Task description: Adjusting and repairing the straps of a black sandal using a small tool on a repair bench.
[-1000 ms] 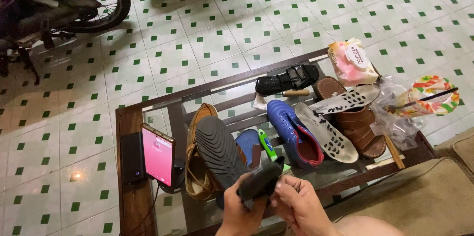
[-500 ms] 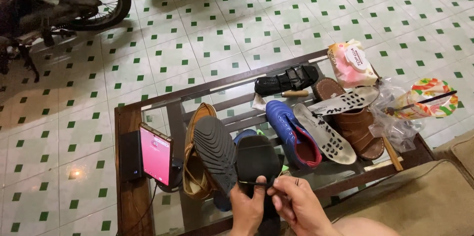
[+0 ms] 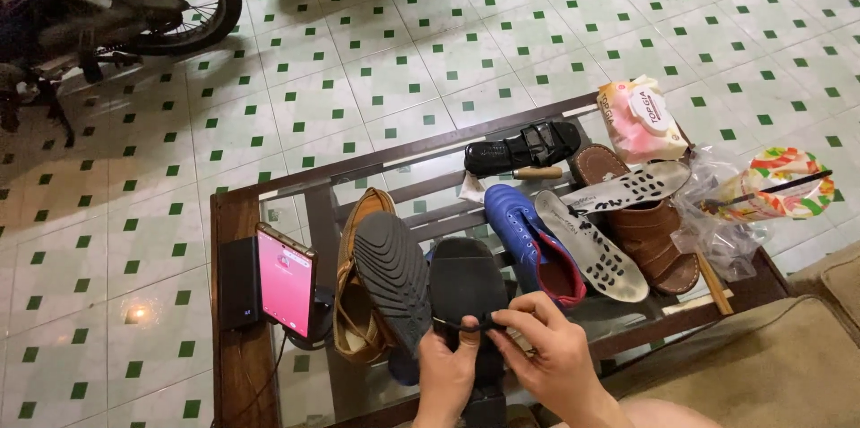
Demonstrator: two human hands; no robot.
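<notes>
Both hands, left and right, pinch a black sandal above the bench, just right of the upturned shoe.

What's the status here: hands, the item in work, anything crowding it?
Left hand and right hand both pinching black sandal, sole up. Grey-soled shoe touching its left, blue shoe close right. Phone apart.

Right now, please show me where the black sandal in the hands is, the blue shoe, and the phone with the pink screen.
black sandal (image 3: 466, 283), head view, on its flat sole.
blue shoe (image 3: 512, 217), head view, on its blue upper.
phone (image 3: 286, 280), head view, on the middle of its pink screen.
</notes>
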